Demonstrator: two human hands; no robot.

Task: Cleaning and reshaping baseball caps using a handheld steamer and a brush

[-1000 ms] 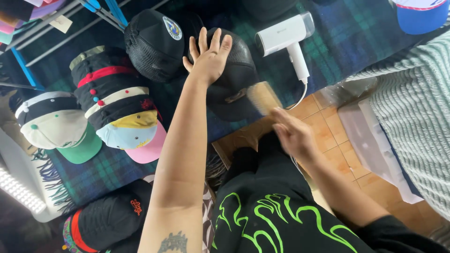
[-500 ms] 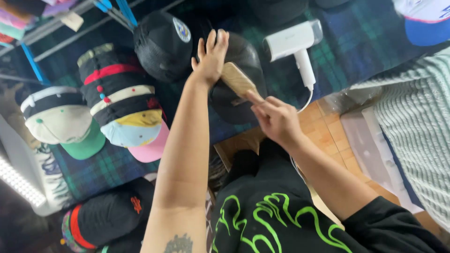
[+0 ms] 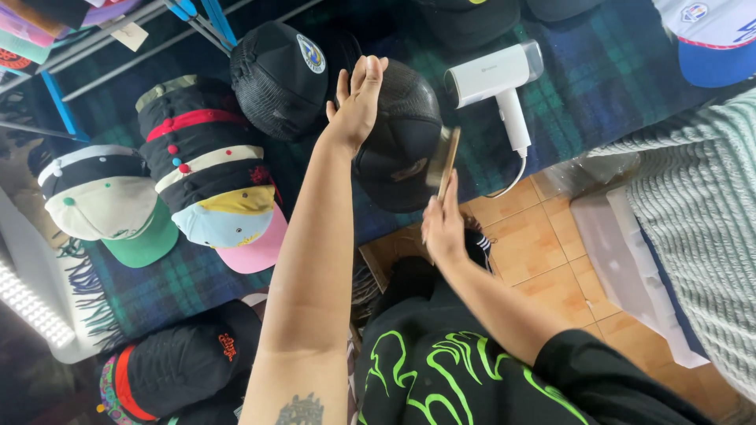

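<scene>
Left hand (image 3: 358, 98) flat, fingers spread wide, palm pressed on crown of black mesh cap (image 3: 402, 134); nothing gripped. Right hand (image 3: 443, 227) closed round handle of wooden brush (image 3: 446, 157), brush seen edge-on, bristles hard to make out, head against cap's right side. Cap lies on dark plaid cloth (image 3: 583, 86), brim partly hidden behind brush. White hair dryer (image 3: 498, 79) just beside, cord running to cloth edge. Stacked caps (image 3: 206, 173) well left.

A cap stall: rows of caps (image 3: 209, 189) laid out on a plaid cloth (image 3: 598, 71).
</scene>
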